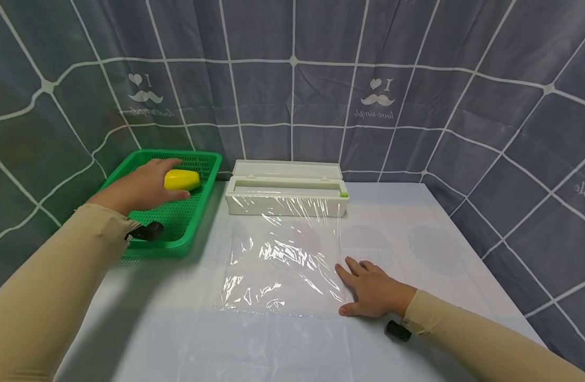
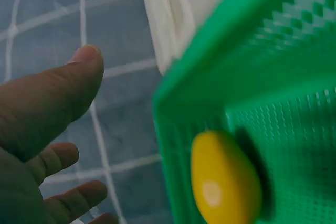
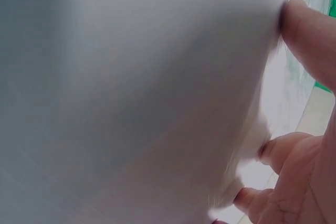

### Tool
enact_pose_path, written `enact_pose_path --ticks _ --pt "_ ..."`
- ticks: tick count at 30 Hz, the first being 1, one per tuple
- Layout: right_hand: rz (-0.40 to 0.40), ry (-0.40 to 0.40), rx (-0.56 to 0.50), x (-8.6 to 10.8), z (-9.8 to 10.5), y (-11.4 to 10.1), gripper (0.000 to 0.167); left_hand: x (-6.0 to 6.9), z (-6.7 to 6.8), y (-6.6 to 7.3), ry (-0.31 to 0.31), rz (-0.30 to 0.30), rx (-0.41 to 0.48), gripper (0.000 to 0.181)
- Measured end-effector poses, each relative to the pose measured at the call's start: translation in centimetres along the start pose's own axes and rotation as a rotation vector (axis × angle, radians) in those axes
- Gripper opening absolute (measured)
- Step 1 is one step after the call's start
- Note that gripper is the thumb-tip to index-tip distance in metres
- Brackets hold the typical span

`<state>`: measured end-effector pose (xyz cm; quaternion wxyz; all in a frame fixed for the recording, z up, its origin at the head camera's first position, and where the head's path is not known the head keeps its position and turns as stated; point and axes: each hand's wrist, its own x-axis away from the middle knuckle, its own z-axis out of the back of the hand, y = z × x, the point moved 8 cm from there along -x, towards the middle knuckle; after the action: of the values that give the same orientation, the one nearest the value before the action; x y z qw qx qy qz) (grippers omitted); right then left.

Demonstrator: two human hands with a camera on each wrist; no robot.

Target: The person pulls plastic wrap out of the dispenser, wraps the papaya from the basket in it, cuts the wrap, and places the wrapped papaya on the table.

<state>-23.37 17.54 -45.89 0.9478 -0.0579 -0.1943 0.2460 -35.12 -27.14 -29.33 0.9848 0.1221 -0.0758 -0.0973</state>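
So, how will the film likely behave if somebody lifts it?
The film looks see-through and creased, so it would probably be floppy and fold easily. It runs up over the box, so a strong pull might drag that too.

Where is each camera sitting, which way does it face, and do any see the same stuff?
Head: on the person's head, facing forward and down at the clear film; left hand, right hand and both sleeves show.
Left wrist: facing the green basket; the left hand's thumb and some fingers show.
Right wrist: facing a blurry pale surface; the right hand's thumb and some fingers show.
Shared: head and left wrist both see the yellow thing in the basket.
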Motion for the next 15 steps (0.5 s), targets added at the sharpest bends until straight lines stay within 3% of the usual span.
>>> enact_pose_path --ticks 6,15 --pt "-0.021 -0.003 -0.012 0.0 0.0 0.3 0.101 -2.6 -0.2 -4.8 -0.060 0.090 0.017 0.113" --pt "-0.033 -0.012 -0.021 -0.3 -0.4 0.6 0.103 -4.7 -2.1 -9.4 -0.143 0.161 0.021 0.113"
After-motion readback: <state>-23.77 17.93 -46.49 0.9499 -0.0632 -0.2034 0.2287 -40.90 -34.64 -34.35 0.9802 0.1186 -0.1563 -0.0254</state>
